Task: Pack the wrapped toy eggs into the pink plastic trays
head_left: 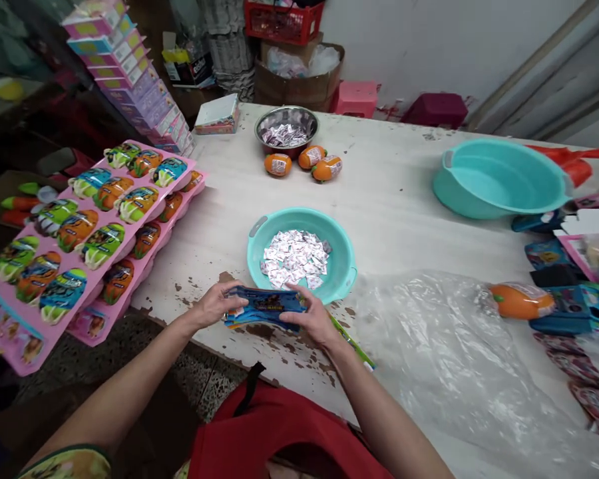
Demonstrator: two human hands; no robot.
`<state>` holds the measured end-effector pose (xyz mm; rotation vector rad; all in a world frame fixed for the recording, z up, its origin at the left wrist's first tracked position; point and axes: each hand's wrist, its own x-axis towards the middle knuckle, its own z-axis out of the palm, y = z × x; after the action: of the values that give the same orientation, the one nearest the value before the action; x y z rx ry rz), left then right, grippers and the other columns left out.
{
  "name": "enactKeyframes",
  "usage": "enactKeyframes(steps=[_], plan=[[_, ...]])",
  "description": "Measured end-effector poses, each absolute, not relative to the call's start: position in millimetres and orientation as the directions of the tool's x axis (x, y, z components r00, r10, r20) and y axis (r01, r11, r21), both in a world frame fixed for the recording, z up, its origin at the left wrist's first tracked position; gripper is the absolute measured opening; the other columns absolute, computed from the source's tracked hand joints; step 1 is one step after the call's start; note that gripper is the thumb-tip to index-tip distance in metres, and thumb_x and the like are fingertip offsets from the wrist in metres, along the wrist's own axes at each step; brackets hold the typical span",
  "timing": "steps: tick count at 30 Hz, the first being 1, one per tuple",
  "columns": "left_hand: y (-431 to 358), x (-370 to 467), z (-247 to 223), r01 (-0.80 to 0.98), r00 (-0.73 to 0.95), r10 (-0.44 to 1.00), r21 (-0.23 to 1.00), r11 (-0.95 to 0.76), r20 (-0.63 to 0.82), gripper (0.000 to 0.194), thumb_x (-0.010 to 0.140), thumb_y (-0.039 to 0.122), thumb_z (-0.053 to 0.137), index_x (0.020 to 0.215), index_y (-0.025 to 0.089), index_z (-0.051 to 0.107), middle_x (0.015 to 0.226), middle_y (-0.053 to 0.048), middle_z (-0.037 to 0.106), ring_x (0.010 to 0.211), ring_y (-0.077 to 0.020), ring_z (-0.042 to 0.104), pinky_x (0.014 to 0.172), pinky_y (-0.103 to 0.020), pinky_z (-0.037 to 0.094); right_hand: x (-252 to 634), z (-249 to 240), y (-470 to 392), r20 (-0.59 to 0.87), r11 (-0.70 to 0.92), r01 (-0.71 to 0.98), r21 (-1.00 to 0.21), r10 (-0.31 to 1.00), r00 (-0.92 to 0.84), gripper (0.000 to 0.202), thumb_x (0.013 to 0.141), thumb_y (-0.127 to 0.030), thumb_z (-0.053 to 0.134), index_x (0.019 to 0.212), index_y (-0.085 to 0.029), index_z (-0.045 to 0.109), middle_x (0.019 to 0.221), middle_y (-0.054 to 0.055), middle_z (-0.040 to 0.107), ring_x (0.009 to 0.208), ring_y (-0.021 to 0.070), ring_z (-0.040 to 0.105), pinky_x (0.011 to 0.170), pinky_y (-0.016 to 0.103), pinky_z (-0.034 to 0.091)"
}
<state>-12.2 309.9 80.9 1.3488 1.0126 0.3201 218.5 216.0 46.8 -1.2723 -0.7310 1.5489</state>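
Note:
Between both hands I hold a small stack of flat blue printed packets (pixel 267 306), level over the front edge of the table. My left hand (pixel 218 305) grips its left end, thumb on top; my right hand (pixel 309 318) pinches the right end the same way. Just beyond them stands a turquoise basin (pixel 339 247) holding many small white printed sachets (pixel 295 256). A green strip-shaped packet (pixel 352 340) lies on the table, partly under my right forearm. What the lower packets of the stack look like is mostly hidden.
Pink trays of colourful egg-shaped packs (pixel 77 229) stand at left, beside stacked boxes (pixel 134 86). Farther back are a steel bowl (pixel 307 120) and orange carrot-like containers (pixel 327 168). A larger turquoise basin (pixel 499 176) and clear plastic sheeting (pixel 444 352) occupy the right.

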Motion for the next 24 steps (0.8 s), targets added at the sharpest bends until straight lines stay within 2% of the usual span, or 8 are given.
enactKeyframes(steps=[2, 4, 6, 9, 14, 17, 21, 24], plan=[[297, -30, 64, 0.353, 0.526, 0.726, 0.890, 0.288, -0.444, 0.030, 0.071, 0.040, 0.072, 0.083, 0.014, 0.064, 0.065, 0.003, 0.058, 0.059, -0.0103, 0.053, 0.055, -0.020, 0.044, 196, 37, 204, -0.415, -0.401, -0.241, -0.884, 0.910, 0.012, 0.044, 0.060, -0.047, 0.081, 0.090, -0.018, 0.068, 0.080, 0.001, 0.068, 0.073, 0.0203, 0.063, 0.075, 0.037, 0.054], [285, -44, 47, 0.354, 0.504, 0.750, 0.894, 0.274, -0.429, 0.028, 0.072, 0.039, 0.071, 0.084, 0.015, 0.065, 0.068, 0.001, 0.062, 0.063, -0.0122, 0.057, 0.059, -0.022, 0.047, 177, 27, 194, -0.393, -0.377, -0.153, -0.914, 0.915, 0.089, 0.035, 0.066, -0.049, 0.076, 0.078, -0.018, 0.067, 0.074, 0.001, 0.067, 0.068, 0.0191, 0.061, 0.071, 0.035, 0.053], [273, -55, 29, 0.350, 0.485, 0.796, 0.915, 0.201, -0.361, 0.026, 0.075, 0.037, 0.069, 0.090, 0.015, 0.067, 0.083, -0.003, 0.068, 0.079, -0.0166, 0.063, 0.072, -0.027, 0.051, 165, 13, 187, -0.305, -0.301, -0.051, -0.952, 0.943, 0.132, 0.028, 0.072, -0.046, 0.072, 0.082, -0.020, 0.069, 0.077, 0.002, 0.068, 0.072, 0.0195, 0.061, 0.072, 0.034, 0.052], [258, -65, -10, 0.358, 0.443, 0.854, 0.927, 0.111, -0.273, 0.028, 0.074, 0.031, 0.071, 0.098, 0.017, 0.065, 0.106, -0.008, 0.068, 0.104, -0.0211, 0.061, 0.095, -0.035, 0.048, 156, -20, 178, -0.226, -0.231, 0.036, -0.972, 0.968, 0.108, 0.026, 0.073, -0.041, 0.072, 0.091, -0.023, 0.070, 0.093, 0.004, 0.071, 0.087, 0.0222, 0.064, 0.082, 0.036, 0.051], [236, -69, -71, 0.341, 0.332, 0.867, 0.905, 0.256, -0.370, 0.017, 0.074, 0.026, 0.065, 0.078, 0.020, 0.050, 0.095, -0.006, 0.068, 0.098, -0.0207, 0.064, 0.091, -0.037, 0.051, 151, -77, 166, -0.265, -0.280, 0.121, -0.952, 0.955, 0.132, 0.020, 0.072, -0.031, 0.064, 0.089, -0.023, 0.070, 0.090, 0.005, 0.072, 0.086, 0.0234, 0.066, 0.082, 0.039, 0.052], [230, -67, -77, 0.360, 0.249, 0.893, 0.892, 0.275, -0.375, 0.024, 0.075, 0.027, 0.065, 0.093, 0.021, 0.050, 0.094, -0.004, 0.068, 0.092, -0.0183, 0.065, 0.088, -0.035, 0.052, 153, -81, 163, -0.240, -0.268, 0.171, -0.948, 0.956, 0.167, 0.020, 0.075, -0.026, 0.055, 0.088, -0.023, 0.069, 0.086, 0.004, 0.071, 0.082, 0.0219, 0.065, 0.078, 0.037, 0.053], [229, -62, -79, 0.241, 0.284, 0.912, 0.943, 0.231, -0.296, 0.052, 0.075, 0.021, 0.062, 0.119, 0.023, 0.035, 0.114, -0.008, 0.065, 0.110, -0.0183, 0.061, 0.097, -0.036, 0.048, 156, -74, 165, -0.181, -0.222, 0.217, -0.951, 0.964, 0.193, 0.029, 0.077, -0.026, 0.060, 0.105, -0.024, 0.067, 0.107, 0.007, 0.069, 0.100, 0.0237, 0.063, 0.091, 0.041, 0.049], [230, -58, -88, 0.279, 0.244, 0.917, 0.928, 0.245, -0.315, 0.036, 0.076, 0.019, 0.056, 0.109, 0.022, 0.043, 0.106, -0.007, 0.067, 0.104, -0.0183, 0.063, 0.095, -0.036, 0.049, 154, -78, 168, -0.154, -0.194, 0.205, -0.959, 0.969, 0.195, 0.027, 0.077, -0.028, 0.063, 0.104, -0.022, 0.066, 0.108, 0.008, 0.068, 0.103, 0.0243, 0.062, 0.093, 0.041, 0.048]])
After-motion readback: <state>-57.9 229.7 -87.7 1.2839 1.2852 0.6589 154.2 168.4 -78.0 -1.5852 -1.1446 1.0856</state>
